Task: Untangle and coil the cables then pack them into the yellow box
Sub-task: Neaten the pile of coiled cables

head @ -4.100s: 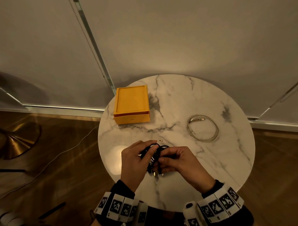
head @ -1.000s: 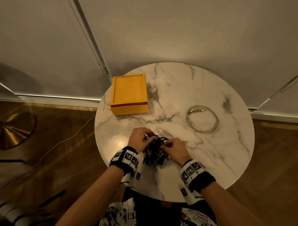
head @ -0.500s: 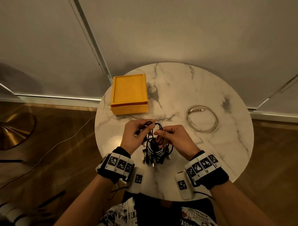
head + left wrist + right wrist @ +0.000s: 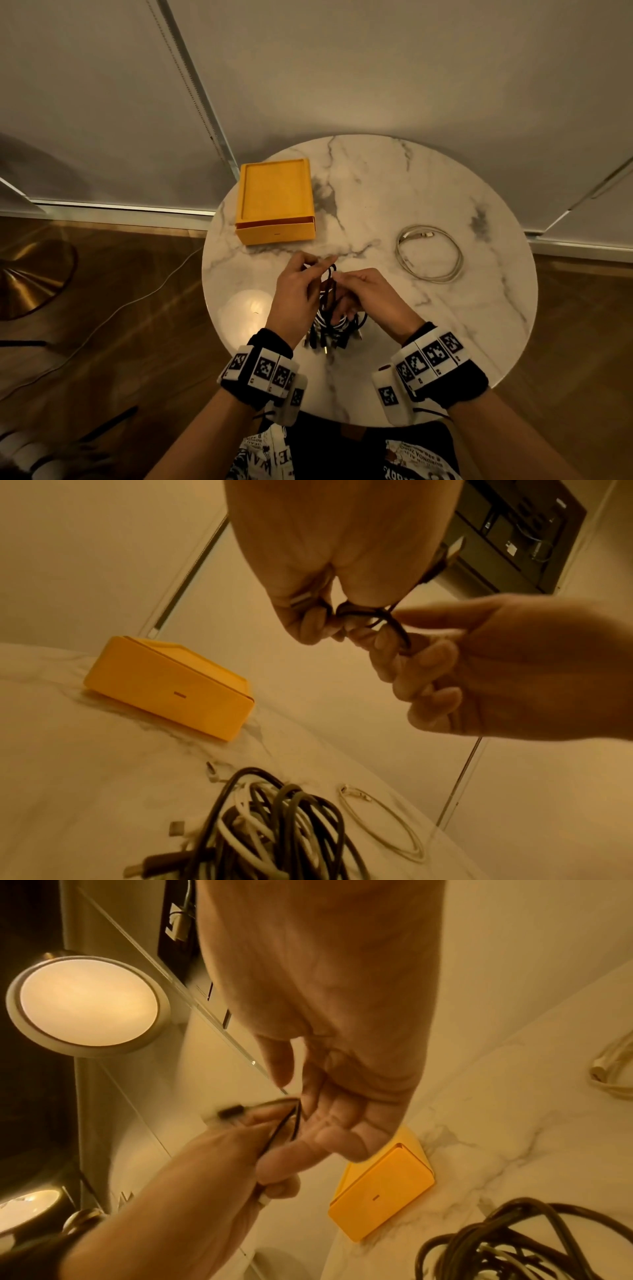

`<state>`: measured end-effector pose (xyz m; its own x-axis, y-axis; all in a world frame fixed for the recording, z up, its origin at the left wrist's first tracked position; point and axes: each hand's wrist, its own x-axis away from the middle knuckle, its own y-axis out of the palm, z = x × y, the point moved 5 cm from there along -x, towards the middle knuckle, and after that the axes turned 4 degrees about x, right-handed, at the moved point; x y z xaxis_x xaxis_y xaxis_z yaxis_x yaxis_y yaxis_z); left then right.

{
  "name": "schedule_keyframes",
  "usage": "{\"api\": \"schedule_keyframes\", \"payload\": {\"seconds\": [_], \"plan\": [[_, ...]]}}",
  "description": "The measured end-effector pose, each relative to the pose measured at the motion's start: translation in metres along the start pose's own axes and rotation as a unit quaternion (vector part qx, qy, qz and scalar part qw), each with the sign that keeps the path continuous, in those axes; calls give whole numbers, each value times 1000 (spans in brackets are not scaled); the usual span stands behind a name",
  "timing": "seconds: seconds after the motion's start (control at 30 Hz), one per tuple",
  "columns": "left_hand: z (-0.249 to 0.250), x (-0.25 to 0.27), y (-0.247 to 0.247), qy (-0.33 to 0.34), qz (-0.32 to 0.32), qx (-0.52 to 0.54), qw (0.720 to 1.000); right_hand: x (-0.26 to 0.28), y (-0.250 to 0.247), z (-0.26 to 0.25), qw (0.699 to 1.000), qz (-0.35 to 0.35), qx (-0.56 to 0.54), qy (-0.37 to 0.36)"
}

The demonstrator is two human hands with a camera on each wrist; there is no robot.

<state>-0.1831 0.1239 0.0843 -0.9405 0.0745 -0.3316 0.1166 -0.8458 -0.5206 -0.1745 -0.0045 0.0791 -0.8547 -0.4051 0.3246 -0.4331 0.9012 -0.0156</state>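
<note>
Left hand [image 4: 329,555] at top, its fingers [image 4: 308,623] curled round a thin black cable [image 4: 394,620] and a metal plug. Right hand [image 4: 514,669] enters from the right and pinches the same cable, its loop held between the two hands above the tabletop [image 4: 68,777]. Below lies a tangle [image 4: 274,826] of dark and white cables; just beside it, a coiled white cable [image 4: 383,826]. Yellow box [image 4: 171,688] rests behind, well apart from the tangle.
</note>
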Motion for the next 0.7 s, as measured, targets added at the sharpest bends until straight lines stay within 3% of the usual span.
{"api": "schedule_keyframes", "payload": {"seconds": [0.13,0.23,0.33,0.5,0.6,0.7], "plan": [[2,2,0,10,4,-16,1000,4,-1,-2,997,-15,75,-20],[-3,3,-1,-80,1,89,993,5,-3,-1,994,-28,103,-26],[-8,3,-2,-176,-31,214,960,7,-3,-1,992,-59,106,-21],[-1,0,-16,-190,-75,244,948,12,-8,-5,985,-97,138,-25],[-3,1,-19,-215,-59,268,937,12,-13,-5,978,-64,196,-31],[-8,2,-20,-231,-28,296,927,10,-20,-5,961,12,274,-48]]}}
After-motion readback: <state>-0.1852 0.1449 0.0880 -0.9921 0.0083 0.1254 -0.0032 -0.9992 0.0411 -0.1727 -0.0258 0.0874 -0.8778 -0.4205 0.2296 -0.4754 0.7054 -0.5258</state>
